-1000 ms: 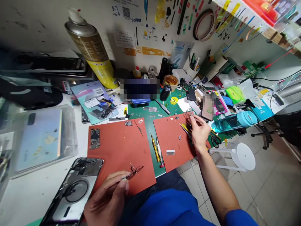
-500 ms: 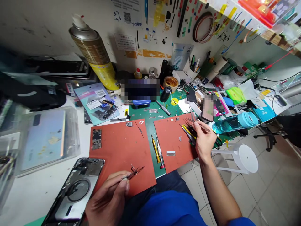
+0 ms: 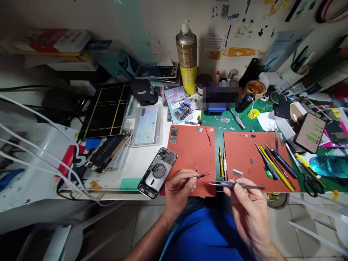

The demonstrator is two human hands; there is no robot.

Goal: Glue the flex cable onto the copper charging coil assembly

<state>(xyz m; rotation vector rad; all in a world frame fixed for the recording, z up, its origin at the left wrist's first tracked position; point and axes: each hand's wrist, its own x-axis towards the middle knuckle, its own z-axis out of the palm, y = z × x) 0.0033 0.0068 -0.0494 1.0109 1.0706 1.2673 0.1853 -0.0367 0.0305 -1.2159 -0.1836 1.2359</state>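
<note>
My left hand (image 3: pixel 178 190) pinches a small dark part with thin branching ends, like a phone flex cable (image 3: pixel 201 176), above the left red mat (image 3: pixel 187 152). In my right hand (image 3: pixel 248 203) lies a pair of tweezers (image 3: pixel 231 185), its tips pointing left toward the cable but apart from it. An opened phone housing (image 3: pixel 160 175) with a round coil rests left of my left hand. A small circuit board (image 3: pixel 173 136) sits at the mat's upper left corner. Between the two mats stand a gold screwdriver (image 3: pixel 221 161) and a silver screwdriver (image 3: pixel 225 165), side by side.
On the right mat (image 3: pixel 236 145) lie a yellow-handled tool (image 3: pixel 274 168), several other hand tools and small metal bits. Scissors (image 3: pixel 312 185), a lit phone (image 3: pixel 310 132) and a blue bottle (image 3: pixel 330 170) are farther right. A spray can (image 3: pixel 187 59) stands behind. White cables (image 3: pixel 49 148) hang at left.
My right hand has come from the tools on the right mat to beside my left hand, with tweezers now in its fingers. The view has turned left.
</note>
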